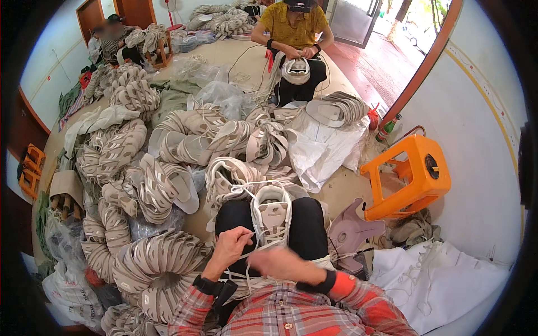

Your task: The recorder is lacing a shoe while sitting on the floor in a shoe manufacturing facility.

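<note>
I have a pale shoe top standing between my knees, with its toe end toward me and its open end away from me. My left hand is at the left side of it. The finger and thumb are pinched close together on a white lace. My right hand is over the near end of the shoe top. It is a blur, so I cannot tell how far open it is or if it has hold of any lace. More lace loops out at the far end of the shoe top, on the left.

A big ring of shoe tops lies on my left, near my left arm. More piles lie in front of me. On my right, an orange stool lies tipped on its side. White cloth is near my right sleeve, which is red plaid. A green bottle is by the wall, past the stool.

Across from me sits a person in a yellow top. Both of that person's hands are at another shoe top.
</note>
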Demonstrator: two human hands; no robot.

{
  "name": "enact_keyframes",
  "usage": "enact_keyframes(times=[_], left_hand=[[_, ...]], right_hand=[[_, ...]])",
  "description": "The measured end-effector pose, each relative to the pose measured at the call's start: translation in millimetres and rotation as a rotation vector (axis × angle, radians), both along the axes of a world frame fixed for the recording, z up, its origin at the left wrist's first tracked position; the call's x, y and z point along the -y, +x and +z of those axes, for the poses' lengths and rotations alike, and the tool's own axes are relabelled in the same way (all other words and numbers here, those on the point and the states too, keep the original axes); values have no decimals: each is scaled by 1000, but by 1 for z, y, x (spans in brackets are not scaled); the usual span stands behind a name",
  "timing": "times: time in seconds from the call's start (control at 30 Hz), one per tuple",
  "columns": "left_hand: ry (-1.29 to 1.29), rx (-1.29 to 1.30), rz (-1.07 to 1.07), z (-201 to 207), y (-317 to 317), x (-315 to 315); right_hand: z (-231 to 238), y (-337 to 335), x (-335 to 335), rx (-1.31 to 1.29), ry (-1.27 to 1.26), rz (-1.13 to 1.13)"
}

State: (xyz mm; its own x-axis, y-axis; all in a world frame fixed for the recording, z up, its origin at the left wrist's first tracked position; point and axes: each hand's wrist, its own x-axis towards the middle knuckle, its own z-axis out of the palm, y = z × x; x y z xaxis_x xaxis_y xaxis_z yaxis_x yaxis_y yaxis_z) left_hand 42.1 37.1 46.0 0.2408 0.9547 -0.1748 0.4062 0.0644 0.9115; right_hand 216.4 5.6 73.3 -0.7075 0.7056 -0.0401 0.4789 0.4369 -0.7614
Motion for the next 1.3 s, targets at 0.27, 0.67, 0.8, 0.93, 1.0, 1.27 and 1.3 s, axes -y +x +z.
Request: enact_keyframes(times=[0.27, 0.67, 0.8, 0.93, 1.0, 1.27, 1.3], left_hand=[[377, -529, -93, -1, 19, -8], [261, -435, -15, -15, 28, -3], [250, -513, 26, -8, 39, -1], [278, -591, 48, -4, 46, 2], [306, -641, 63, -5, 38, 4], [42, 780, -53, 36, -28, 32], [119, 952, -61, 45, -21, 30]], right_hand=[[-10, 34, -56, -27, 4, -295], [16, 26, -77, 83, -496, -271], [-4, 26, -84, 104, -441, -160], [-22, 23, -76, 72, -160, -208], [-22, 23, -72, 67, -83, -234], [32, 75, -87, -343, -192, -743], [36, 70, -83, -906, -665, -639]])
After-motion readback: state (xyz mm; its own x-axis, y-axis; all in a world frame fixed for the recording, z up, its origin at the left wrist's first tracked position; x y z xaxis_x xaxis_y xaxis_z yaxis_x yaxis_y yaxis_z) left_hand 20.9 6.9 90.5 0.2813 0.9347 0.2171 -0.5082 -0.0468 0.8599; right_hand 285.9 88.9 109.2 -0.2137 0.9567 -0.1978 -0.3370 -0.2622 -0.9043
